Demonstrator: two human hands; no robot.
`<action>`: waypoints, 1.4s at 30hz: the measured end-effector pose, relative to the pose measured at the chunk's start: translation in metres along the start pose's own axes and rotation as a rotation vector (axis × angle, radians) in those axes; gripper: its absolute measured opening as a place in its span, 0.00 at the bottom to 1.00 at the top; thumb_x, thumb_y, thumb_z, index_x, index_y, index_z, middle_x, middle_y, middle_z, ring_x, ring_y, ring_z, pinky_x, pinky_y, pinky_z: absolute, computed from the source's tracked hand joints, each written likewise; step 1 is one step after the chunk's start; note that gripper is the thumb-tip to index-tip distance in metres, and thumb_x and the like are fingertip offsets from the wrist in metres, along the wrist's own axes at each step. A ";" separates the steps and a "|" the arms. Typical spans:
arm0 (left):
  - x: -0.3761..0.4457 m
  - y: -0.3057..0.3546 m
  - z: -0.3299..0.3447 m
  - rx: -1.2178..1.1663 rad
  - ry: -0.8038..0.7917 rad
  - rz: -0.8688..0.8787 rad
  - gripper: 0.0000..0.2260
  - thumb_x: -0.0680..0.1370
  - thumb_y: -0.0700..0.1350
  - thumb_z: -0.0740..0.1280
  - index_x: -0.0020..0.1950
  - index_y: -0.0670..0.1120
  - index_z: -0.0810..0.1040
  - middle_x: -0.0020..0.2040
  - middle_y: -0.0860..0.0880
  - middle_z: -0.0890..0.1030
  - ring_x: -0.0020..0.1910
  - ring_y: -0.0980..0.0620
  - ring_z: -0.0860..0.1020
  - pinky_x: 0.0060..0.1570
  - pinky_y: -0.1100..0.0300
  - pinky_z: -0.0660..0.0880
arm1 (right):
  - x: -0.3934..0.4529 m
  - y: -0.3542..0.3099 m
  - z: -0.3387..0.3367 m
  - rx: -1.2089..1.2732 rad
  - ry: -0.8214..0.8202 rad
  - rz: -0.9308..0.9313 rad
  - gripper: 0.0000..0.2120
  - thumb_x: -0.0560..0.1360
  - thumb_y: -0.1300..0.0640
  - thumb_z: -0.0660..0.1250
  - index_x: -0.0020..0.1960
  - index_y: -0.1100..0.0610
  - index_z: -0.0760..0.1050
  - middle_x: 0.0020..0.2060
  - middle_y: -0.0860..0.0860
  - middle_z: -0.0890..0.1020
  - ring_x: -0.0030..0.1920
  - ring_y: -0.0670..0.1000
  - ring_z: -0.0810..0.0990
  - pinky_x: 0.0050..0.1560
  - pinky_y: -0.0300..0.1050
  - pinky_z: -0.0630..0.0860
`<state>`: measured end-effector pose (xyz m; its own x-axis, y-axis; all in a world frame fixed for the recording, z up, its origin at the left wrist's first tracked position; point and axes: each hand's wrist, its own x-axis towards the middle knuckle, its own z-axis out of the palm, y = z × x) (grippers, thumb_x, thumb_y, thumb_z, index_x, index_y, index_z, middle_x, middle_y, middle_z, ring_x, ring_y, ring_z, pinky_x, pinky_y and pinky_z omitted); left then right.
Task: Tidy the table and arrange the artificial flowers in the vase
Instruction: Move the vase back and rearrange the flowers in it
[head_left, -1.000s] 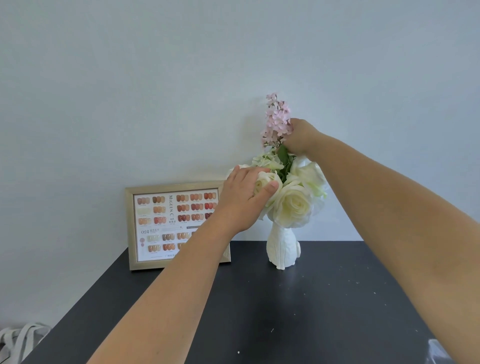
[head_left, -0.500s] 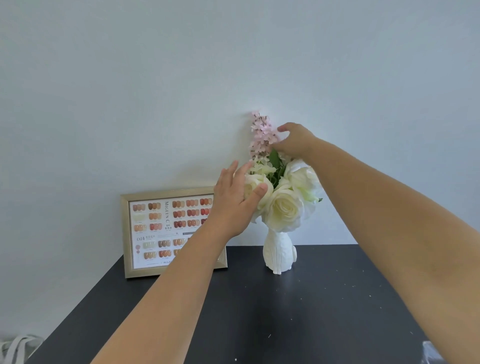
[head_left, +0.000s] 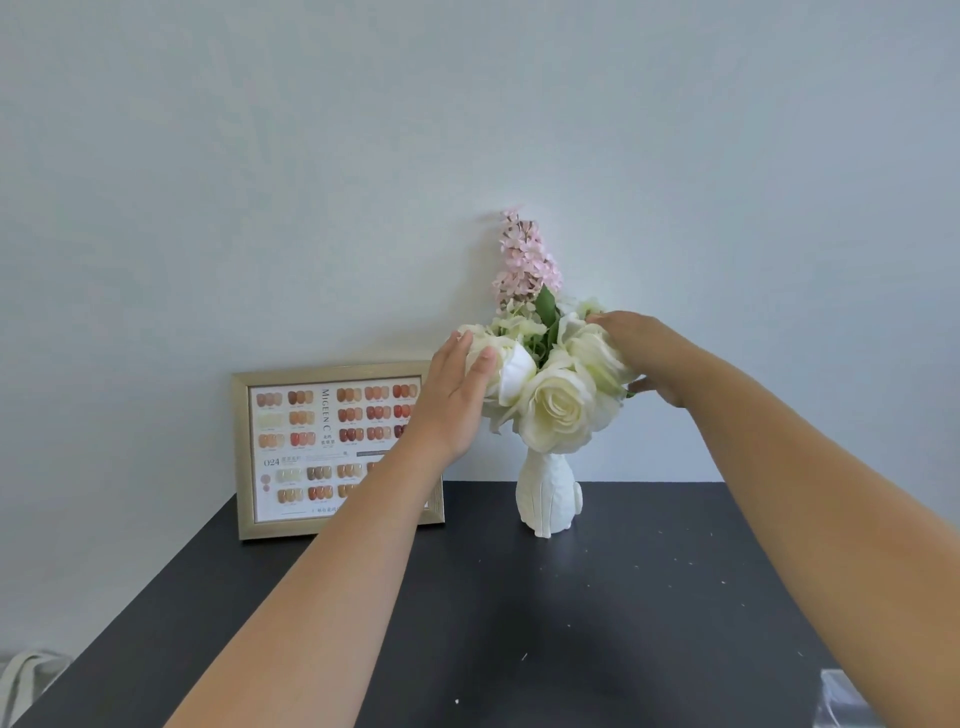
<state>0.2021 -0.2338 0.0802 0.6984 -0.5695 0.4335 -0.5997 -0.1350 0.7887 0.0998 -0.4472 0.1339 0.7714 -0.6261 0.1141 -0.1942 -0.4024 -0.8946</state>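
A white textured vase stands upright near the back of the black table. It holds a bunch of cream roses and a tall pink flower spike that rises above them. My left hand lies flat against the left side of the roses, fingers apart. Cupped over the right side of the bunch is my right hand, its fingertips on the petals and the thumb under them. Neither hand closes around a stem that I can see.
A gold-framed nail colour chart leans on the wall left of the vase, partly hidden by my left forearm. Something clear shows at the table's front right corner. A pale bag strap hangs off to the lower left.
My right hand has left the pink spike and dropped to the right side of the roses. My left hand has flattened against the left side. The spike now stands free.
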 end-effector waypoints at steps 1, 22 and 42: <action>0.000 0.001 0.001 0.005 0.002 0.006 0.29 0.81 0.64 0.51 0.79 0.53 0.56 0.80 0.55 0.54 0.77 0.59 0.51 0.70 0.61 0.47 | 0.000 0.000 0.003 -0.024 0.006 -0.037 0.15 0.78 0.46 0.60 0.61 0.49 0.76 0.60 0.50 0.77 0.57 0.56 0.76 0.57 0.58 0.77; -0.008 -0.004 -0.014 0.648 0.037 0.565 0.40 0.67 0.58 0.76 0.75 0.54 0.63 0.76 0.50 0.62 0.75 0.45 0.59 0.73 0.47 0.58 | -0.086 0.035 0.024 -0.992 0.184 -0.925 0.41 0.59 0.35 0.74 0.70 0.42 0.68 0.69 0.47 0.70 0.69 0.57 0.65 0.66 0.58 0.60; 0.017 0.010 -0.006 0.393 -0.004 0.341 0.23 0.72 0.54 0.74 0.64 0.55 0.69 0.52 0.51 0.78 0.47 0.49 0.76 0.42 0.56 0.70 | -0.055 0.008 0.021 -0.250 0.168 -0.476 0.13 0.67 0.52 0.74 0.45 0.40 0.74 0.38 0.41 0.77 0.32 0.40 0.74 0.26 0.32 0.69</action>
<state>0.2103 -0.2397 0.0987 0.4366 -0.6372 0.6351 -0.8949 -0.2351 0.3793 0.0681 -0.4021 0.1117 0.7055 -0.4265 0.5660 -0.0017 -0.7996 -0.6005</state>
